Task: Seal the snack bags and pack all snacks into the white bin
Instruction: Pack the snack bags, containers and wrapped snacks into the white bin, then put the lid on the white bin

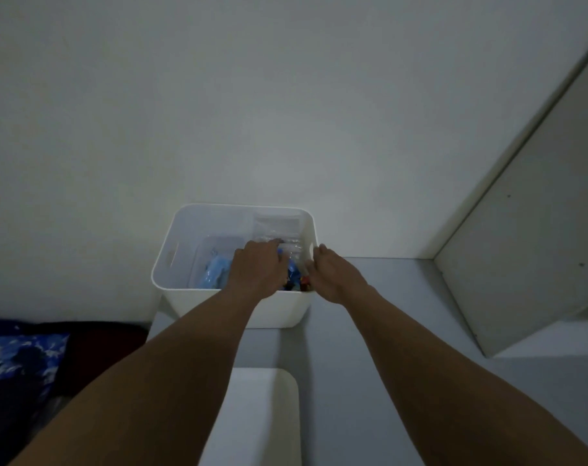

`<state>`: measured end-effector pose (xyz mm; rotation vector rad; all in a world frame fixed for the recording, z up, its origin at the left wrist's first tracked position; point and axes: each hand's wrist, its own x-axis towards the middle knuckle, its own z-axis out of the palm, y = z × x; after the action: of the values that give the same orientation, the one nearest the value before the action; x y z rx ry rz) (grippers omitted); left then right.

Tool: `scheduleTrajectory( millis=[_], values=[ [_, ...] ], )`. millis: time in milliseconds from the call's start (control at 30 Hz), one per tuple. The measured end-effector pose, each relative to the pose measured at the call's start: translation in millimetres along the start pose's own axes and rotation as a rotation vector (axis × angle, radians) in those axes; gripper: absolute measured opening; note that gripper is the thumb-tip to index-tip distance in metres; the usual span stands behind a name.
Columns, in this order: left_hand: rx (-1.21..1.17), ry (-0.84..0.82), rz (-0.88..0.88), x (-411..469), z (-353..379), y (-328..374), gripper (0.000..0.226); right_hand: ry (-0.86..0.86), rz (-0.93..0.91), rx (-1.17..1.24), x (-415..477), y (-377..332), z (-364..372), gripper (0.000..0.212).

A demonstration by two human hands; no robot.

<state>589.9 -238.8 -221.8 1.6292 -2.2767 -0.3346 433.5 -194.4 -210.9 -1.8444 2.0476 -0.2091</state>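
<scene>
**Head view.** The white rectangular plastic bin (286, 311) stood on the grey surface (420, 297), against the wall. Your left hand (257, 269) and right hand (333, 275) both reached into it. They were over the clear plastic snack bags (277, 227) and a blue packet (213, 275) lying inside. Your fingertips were hidden among the bags, so it could not be told whether either hand gripped anything.

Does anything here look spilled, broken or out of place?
Nothing stands out. The white bin sits upright on the grey surface, snack bags inside, nothing spilled around it. The left hand and right hand reach into it. Dim light would hide small damage.
</scene>
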Motion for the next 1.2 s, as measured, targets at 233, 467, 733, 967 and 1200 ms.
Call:
scheduleTrajectory(
  millis=[233, 467, 733, 967, 1200],
  values=[
    [0.067, 0.07, 0.024, -48.1, -13.8, -16.8, 0.049, -0.018, 0.009, -0.014, -29.1, -1.2, -3.7, 0.046],
    [0.113, 0.166, -0.105, -145.2, -26.0, -67.7, 0.045, 0.179, 0.012, 0.002, -78.6, -17.2, 43.9, 0.055],
    [0.1, -0.137, -0.238, -238.8, 11.9, -145.9, 0.061, 0.103, 0.124, 0.105, -147.8, -36.6, 140.7, 0.069],
    [0.183, -0.272, -0.359, -288.9, 40.1, -189.3, 0.07, -0.086, 0.381, 0.026, -190.6, -47.6, 213.5, 0.079],
    [-0.161, -0.244, -0.688, -290.7, 49.6, -209.9, 0.08, -0.047, 0.64, 0.33, -197.4, -53.7, 226.4, 0.089]
  ],
)
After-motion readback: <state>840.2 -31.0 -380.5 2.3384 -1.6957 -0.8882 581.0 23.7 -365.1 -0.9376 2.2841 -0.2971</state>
